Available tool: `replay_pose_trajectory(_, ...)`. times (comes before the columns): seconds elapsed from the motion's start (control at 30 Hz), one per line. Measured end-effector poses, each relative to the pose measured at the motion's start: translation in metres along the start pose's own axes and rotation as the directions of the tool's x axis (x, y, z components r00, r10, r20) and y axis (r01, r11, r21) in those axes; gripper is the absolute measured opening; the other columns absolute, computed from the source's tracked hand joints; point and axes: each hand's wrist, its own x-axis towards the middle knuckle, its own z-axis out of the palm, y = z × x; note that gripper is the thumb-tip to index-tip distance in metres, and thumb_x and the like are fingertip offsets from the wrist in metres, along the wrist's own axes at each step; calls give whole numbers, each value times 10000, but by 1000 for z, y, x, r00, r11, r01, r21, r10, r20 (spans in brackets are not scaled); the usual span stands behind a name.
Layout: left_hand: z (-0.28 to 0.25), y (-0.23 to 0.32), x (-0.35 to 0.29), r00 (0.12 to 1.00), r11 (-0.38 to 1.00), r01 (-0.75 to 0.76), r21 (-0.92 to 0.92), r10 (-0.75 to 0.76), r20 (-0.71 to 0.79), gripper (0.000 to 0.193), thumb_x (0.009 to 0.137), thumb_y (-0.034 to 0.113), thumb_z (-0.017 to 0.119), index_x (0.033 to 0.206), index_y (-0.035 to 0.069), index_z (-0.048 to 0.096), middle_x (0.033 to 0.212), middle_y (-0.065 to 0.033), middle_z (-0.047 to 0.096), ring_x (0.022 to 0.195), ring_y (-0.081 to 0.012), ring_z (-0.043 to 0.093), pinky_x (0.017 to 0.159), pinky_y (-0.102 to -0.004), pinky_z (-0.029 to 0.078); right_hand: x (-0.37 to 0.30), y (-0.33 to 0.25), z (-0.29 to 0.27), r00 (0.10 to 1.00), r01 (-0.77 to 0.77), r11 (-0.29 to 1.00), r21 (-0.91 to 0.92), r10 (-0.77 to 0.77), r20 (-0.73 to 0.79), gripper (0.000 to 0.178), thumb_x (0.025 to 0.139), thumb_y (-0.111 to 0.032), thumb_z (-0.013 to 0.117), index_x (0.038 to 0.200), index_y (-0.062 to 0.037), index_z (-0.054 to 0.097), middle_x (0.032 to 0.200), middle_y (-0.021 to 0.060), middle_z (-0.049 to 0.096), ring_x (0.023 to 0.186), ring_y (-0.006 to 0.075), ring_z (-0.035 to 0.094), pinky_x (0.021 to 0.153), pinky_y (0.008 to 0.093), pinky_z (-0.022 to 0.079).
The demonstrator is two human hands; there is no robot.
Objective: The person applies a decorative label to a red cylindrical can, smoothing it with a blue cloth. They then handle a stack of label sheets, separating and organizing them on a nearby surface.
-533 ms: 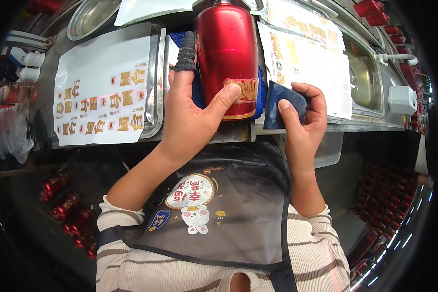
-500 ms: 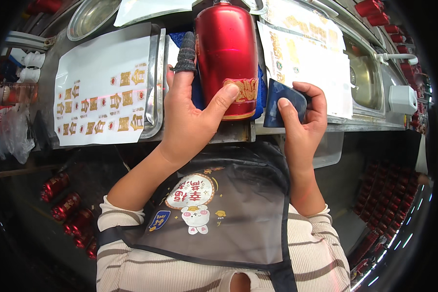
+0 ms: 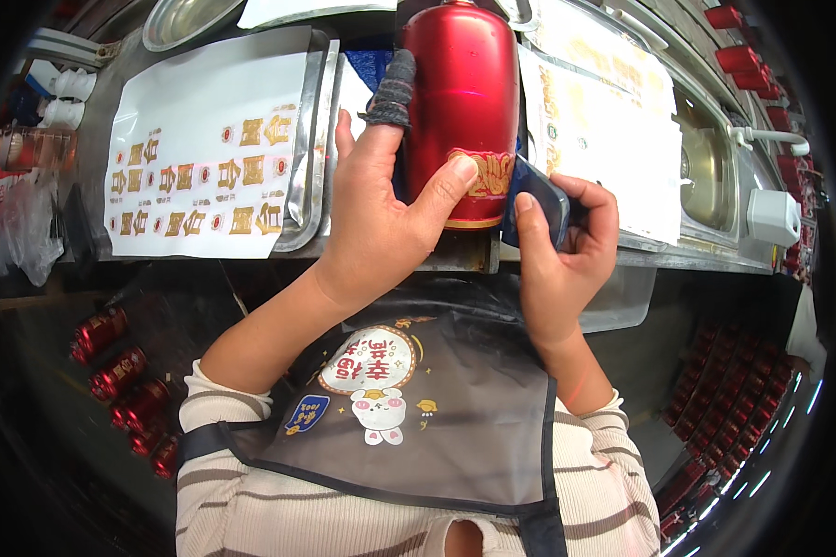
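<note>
A shiny red metal cylinder (image 3: 463, 93) lies on the steel work surface (image 3: 455, 255), its end toward me. My left hand (image 3: 381, 213) grips its left side, thumb pressed on a gold sticker (image 3: 488, 172) near the rim. A grey cot covers that hand's index finger (image 3: 392, 88). My right hand (image 3: 557, 260) holds a dark blue flat scraper (image 3: 541, 206) against the cylinder's right side, next to the sticker.
A white sheet of gold and red stickers (image 3: 204, 158) lies in a steel tray on the left. More printed sheets (image 3: 604, 130) lie on the right beside a sink (image 3: 711, 158). Red cylinders (image 3: 121, 381) lie on the floor at lower left and lower right (image 3: 743, 408).
Both hands and the cylinder sit almost as before; my right hand's scraper has shifted slightly against the cylinder's side.
</note>
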Motion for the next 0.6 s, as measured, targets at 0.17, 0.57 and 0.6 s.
replay_pose_trajectory(0.17,0,4,2,997,996,-47,72,51,-56,442,866,156,673,1252,0,526,1130,-112,657,1082,-268,591,1137,-537,72,-4,-12,12,893,443,816,-372,-438,103,307,708,70,753,990,-30,687,857,69,625,719,193,579,672,290,478)
replay_pose_trajectory(0.57,-26,3,-7,966,891,223,-395,-255,-32,611,899,17,491,1481,-33,314,1550,-149,334,1387,-175,355,1114,-317,294,9,-23,22,458,872,473,-125,-700,548,330,643,-76,754,972,-89,726,844,29,568,809,223,599,687,349,477)
replay_pose_trajectory(0.6,-29,2,-9,948,862,279,-424,-319,-23,598,903,18,483,1474,-46,317,1549,-148,336,1357,-159,390,1099,-308,313,4,-23,21,461,852,522,-45,-705,540,350,626,-8,745,964,-99,742,810,20,562,760,231,582,652,344,477)
